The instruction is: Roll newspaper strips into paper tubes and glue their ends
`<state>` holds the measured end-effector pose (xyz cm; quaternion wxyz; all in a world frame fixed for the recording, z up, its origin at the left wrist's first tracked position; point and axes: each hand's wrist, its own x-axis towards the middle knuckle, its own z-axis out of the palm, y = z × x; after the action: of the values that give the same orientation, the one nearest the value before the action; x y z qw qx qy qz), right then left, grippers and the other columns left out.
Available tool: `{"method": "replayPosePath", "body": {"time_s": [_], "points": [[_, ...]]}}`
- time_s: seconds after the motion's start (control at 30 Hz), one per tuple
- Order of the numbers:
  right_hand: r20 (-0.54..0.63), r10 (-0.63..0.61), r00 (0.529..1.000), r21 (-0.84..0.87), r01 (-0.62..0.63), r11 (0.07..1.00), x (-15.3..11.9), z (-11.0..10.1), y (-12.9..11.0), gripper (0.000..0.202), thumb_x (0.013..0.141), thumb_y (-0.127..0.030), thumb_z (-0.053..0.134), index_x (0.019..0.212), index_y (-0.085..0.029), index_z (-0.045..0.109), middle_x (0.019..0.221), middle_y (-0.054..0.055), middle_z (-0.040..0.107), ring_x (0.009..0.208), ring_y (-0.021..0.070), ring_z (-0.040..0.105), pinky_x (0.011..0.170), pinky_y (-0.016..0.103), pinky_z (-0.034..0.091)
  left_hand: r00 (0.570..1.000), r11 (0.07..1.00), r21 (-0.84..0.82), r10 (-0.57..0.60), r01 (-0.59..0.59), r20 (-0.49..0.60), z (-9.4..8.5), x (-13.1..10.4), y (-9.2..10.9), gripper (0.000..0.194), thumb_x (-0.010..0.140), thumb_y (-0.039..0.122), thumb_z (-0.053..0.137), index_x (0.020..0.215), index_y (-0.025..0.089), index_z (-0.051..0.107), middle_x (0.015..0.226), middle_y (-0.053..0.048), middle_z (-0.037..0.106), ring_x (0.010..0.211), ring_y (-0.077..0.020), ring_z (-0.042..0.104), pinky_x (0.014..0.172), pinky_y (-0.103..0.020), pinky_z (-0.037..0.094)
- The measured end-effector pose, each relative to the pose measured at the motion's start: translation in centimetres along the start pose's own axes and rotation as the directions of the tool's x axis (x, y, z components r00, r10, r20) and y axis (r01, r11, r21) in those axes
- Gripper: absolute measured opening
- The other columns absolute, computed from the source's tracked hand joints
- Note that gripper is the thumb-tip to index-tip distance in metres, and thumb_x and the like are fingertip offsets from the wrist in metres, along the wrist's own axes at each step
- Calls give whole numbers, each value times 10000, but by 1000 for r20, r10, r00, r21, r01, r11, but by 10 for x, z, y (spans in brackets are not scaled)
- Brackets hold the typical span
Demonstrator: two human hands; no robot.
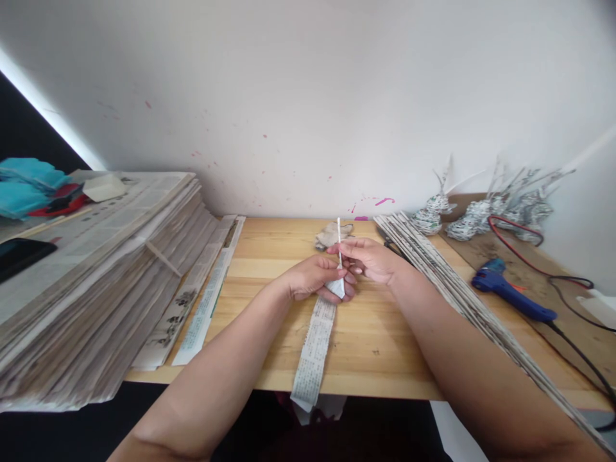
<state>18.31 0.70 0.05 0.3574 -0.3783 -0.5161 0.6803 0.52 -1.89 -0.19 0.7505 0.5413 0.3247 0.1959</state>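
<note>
A newspaper strip [312, 353] runs from my hands down over the table's front edge. Its upper end is wound into a thin white roll [339, 234] that points up toward the wall. My left hand [317, 279] is closed on the strip where it meets the roll, with the folded paper against its fingers. Just to the right, my right hand [363, 256] pinches the thin roll between thumb and fingers. Behind both hands a crumpled beige cloth [333, 235] lies on the wooden table [269, 244].
Left stand a tall newspaper stack [144, 269], a phone [24, 253] and blue packets [29, 183]. Long paper rolls [447, 292] lie right, beside a blue glue gun [513, 292] with its cable. Woven paper figures [474, 218] stand at the back right.
</note>
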Motion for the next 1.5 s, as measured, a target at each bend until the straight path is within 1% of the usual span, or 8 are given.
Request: {"method": "replayPosePath", "body": {"time_s": [0.2, 0.37, 0.53, 0.73, 0.93, 1.13, 1.3, 1.5], "points": [[-145, -27, 989, 12, 29, 1000, -2, 6, -2, 376, 626, -443, 825, 635, -158, 579, 477, -65, 427, 397, 33, 312, 352, 195, 149, 999, 1000, 13, 6, -7, 47, -2, 0, -2, 468, 761, 489, 699, 1012, 94, 681, 921, -154, 714, 864, -225, 680, 759, -351, 527], [-28, 6, 1000, -61, -8, 998, -3, 5, -4, 414, 656, -493, 789, 837, -134, 690, 532, -28, 520, 420, 53, 378, 368, 204, 205, 1000, 1000, -6, 0, 0, 1, -1, 1, -2, 472, 745, 501, 710, 1007, 110, 680, 916, -148, 714, 843, -219, 685, 728, -344, 533], [-177, -15, 984, 8, 17, 1000, 1, 4, -1, 368, 617, -435, 833, 644, -159, 590, 482, -68, 418, 415, 37, 304, 370, 202, 149, 999, 1000, 6, -18, 18, 49, 2, 0, -1, 473, 762, 495, 697, 1011, 93, 685, 933, -173, 712, 839, -220, 686, 716, -334, 536], [13, 12, 1000, -38, -12, 999, -1, 0, 0, 392, 690, -495, 765, 852, -144, 696, 548, -22, 526, 440, 62, 397, 378, 210, 212, 1000, 1000, -14, -10, 11, 29, 0, 1, -1, 457, 754, 497, 703, 990, 106, 683, 916, -155, 713, 821, -222, 689, 701, -334, 537], [-143, -5, 990, 22, 9, 1000, 0, 3, -2, 344, 626, -421, 828, 645, -159, 605, 496, -58, 437, 438, 46, 334, 374, 205, 150, 999, 1000, 5, -14, 14, 43, 2, -1, 1, 453, 781, 491, 679, 1001, 95, 687, 928, -169, 714, 841, -219, 688, 726, -331, 534], [-7, -5, 1000, -27, 5, 1000, 0, -1, 0, 332, 690, -454, 778, 812, -157, 693, 561, -29, 491, 476, 62, 376, 386, 207, 189, 1000, 1000, -6, -9, 9, 27, 1, -1, 1, 458, 771, 502, 684, 994, 102, 686, 920, -165, 711, 819, -221, 688, 713, -344, 532], [-165, -53, 985, -19, 50, 999, 2, -1, 0, 357, 643, -463, 812, 655, -167, 613, 522, -50, 412, 462, 55, 333, 382, 207, 143, 997, 1000, 22, -8, 7, 72, 1, -3, 1, 438, 796, 480, 666, 1016, 101, 686, 958, -176, 705, 853, -218, 683, 728, -339, 530], [-22, -5, 1000, -87, 3, 996, -1, 0, -2, 375, 670, -481, 785, 818, -149, 691, 572, -19, 531, 472, 63, 394, 395, 207, 209, 1000, 1000, -4, -4, 4, 31, 1, -2, 2, 454, 777, 492, 683, 1001, 97, 678, 939, -167, 703, 818, -215, 682, 704, -344, 535]]}}
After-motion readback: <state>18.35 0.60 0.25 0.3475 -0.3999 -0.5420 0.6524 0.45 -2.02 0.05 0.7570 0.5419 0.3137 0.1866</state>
